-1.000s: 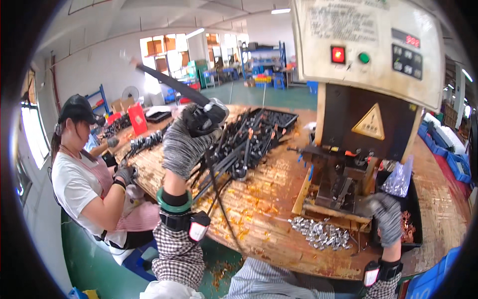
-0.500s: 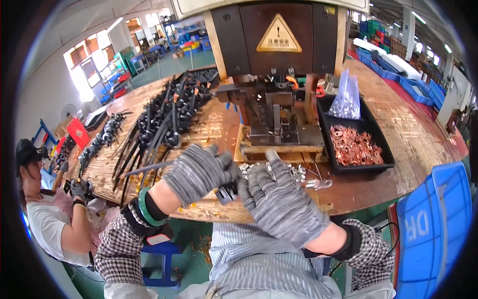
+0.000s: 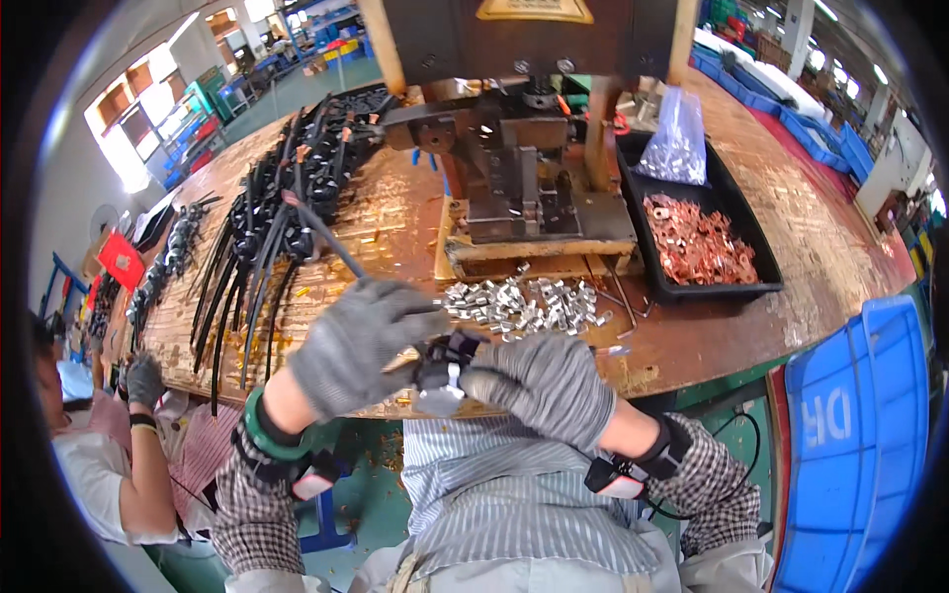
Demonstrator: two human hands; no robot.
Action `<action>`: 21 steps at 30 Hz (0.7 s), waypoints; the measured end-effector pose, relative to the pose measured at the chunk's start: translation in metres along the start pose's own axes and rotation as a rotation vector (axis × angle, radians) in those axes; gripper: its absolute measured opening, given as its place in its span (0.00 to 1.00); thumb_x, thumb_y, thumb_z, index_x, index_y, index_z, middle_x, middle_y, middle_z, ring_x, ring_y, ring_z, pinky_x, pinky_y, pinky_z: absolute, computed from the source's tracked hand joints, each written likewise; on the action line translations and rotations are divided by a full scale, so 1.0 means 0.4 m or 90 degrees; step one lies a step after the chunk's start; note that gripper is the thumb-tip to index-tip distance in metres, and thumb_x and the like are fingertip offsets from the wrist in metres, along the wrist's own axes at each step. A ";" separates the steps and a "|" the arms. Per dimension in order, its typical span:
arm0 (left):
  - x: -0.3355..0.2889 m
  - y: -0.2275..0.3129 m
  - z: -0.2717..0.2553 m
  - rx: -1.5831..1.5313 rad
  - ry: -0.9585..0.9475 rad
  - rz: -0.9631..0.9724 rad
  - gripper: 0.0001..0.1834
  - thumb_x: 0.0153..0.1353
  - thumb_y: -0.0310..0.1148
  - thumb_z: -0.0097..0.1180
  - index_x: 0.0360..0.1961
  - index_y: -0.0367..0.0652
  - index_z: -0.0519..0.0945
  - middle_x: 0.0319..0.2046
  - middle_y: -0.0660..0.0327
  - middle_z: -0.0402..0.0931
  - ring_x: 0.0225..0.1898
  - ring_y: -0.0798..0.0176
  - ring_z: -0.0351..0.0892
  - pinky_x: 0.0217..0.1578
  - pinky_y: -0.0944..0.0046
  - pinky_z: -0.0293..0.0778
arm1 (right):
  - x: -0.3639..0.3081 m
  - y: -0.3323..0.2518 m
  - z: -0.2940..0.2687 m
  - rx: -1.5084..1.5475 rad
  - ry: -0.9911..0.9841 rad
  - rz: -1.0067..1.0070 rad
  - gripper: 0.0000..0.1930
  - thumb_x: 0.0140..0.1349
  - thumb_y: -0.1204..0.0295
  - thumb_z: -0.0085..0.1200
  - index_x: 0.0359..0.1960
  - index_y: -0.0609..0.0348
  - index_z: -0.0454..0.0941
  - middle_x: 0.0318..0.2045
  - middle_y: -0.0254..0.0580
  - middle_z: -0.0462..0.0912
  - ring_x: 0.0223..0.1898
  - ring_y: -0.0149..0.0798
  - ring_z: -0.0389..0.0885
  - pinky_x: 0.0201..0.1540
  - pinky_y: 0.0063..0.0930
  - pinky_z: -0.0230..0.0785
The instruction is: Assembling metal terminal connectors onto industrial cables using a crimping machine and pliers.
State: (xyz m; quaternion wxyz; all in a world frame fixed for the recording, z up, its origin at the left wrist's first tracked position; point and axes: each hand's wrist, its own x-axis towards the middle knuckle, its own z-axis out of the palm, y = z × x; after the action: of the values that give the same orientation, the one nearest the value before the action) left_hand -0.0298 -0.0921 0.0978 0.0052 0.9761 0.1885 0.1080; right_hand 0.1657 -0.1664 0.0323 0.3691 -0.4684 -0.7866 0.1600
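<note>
My gloved left hand [image 3: 361,341] is closed around a black cable [image 3: 331,242], which slants up and away to a copper-coloured tip. Between my two hands, above the table's front edge, is a dark black part [image 3: 442,371] with a shiny patch; whether it joins the cable is hidden by my fingers. My gloved right hand [image 3: 554,385] pinches this part from the right. Just beyond my hands lies a loose pile of small silver metal sleeves [image 3: 524,306]. Behind the pile stands a press machine [image 3: 534,188] with a dark metal die block.
Many black cables [image 3: 287,198] are heaped on the wooden table at left. Right of the press, a black tray [image 3: 702,290] holds copper pieces [image 3: 697,242] and a clear plastic bag [image 3: 675,138]. A blue crate [image 3: 850,395] stands at right. Another person [image 3: 114,455] works at far left.
My right hand has gone from stretched fingers over the silver sleeves to pinching the black part. The cable's tip has swung upward. My view has tilted downward, and the sleeve pile is uncovered.
</note>
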 end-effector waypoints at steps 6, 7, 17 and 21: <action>-0.222 0.026 0.134 -0.712 -0.018 -0.233 0.15 0.50 0.32 0.59 0.39 0.36 0.75 0.29 0.55 0.76 0.29 0.59 0.77 0.32 0.66 0.71 | 0.030 0.005 -0.055 0.337 0.007 0.038 0.11 0.57 0.63 0.48 0.31 0.57 0.77 0.24 0.45 0.77 0.29 0.43 0.76 0.33 0.30 0.67; -0.254 0.056 0.184 -0.886 0.004 -0.375 0.20 0.51 0.35 0.58 0.43 0.36 0.73 0.32 0.54 0.76 0.32 0.59 0.77 0.35 0.66 0.71 | 0.038 -0.007 -0.062 0.358 -0.032 0.040 0.11 0.57 0.64 0.48 0.31 0.58 0.76 0.25 0.45 0.77 0.29 0.44 0.76 0.33 0.30 0.67; -0.125 0.119 0.263 -1.277 0.348 -0.342 0.29 0.57 0.44 0.48 0.55 0.38 0.61 0.39 0.55 0.73 0.41 0.64 0.72 0.43 0.66 0.69 | -0.051 -0.036 -0.058 0.004 -0.138 -0.136 0.13 0.50 0.58 0.53 0.33 0.50 0.77 0.22 0.36 0.77 0.25 0.42 0.76 0.24 0.32 0.63; -0.110 0.117 0.174 -1.132 0.305 -0.343 0.28 0.55 0.48 0.50 0.43 0.32 0.69 0.30 0.48 0.76 0.31 0.59 0.77 0.34 0.66 0.73 | -0.064 -0.024 -0.131 0.118 -0.275 0.057 0.21 0.48 0.53 0.55 0.39 0.54 0.75 0.28 0.37 0.80 0.31 0.41 0.79 0.33 0.29 0.70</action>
State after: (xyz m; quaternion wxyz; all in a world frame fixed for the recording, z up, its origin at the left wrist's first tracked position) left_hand -0.0377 -0.1495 0.0232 0.7297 0.4911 0.2519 0.4035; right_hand 0.2056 -0.1982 0.0626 0.2259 -0.4220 -0.8077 0.3442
